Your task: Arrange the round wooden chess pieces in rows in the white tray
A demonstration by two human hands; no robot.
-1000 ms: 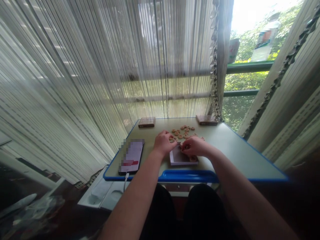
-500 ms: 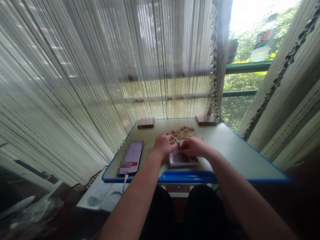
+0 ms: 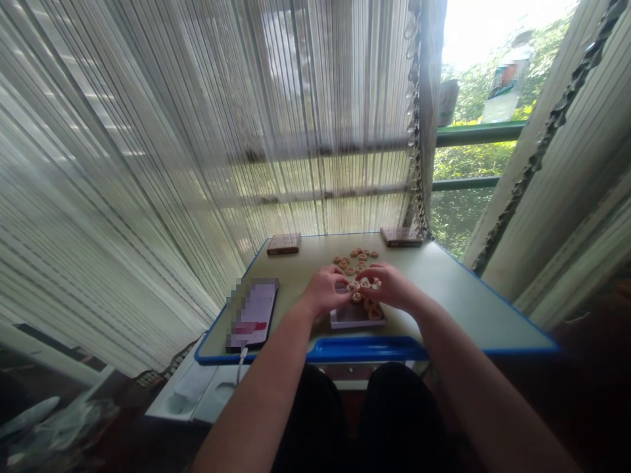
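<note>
Several round wooden Chinese chess pieces are bunched between my two hands, above the far part of a shallow open box. My left hand is curled at the box's left side, its fingertips against a chess piece with a dark mark. From the right, my right hand closes its fingers around several pieces; its palm side is partly hidden. More chess pieces lie in the right part of the box. Beyond my hands, loose pieces are scattered on the table.
The pale table has a blue edge and a blue tray groove at the front. A phone with a cable lies at the left. Brown boxes stand at the back left and back right. String curtains hang behind.
My right hand has lifted slightly and gathered several chess pieces, which now show between both hands. My left hand has shifted a little lower. The view has turned slightly right.
</note>
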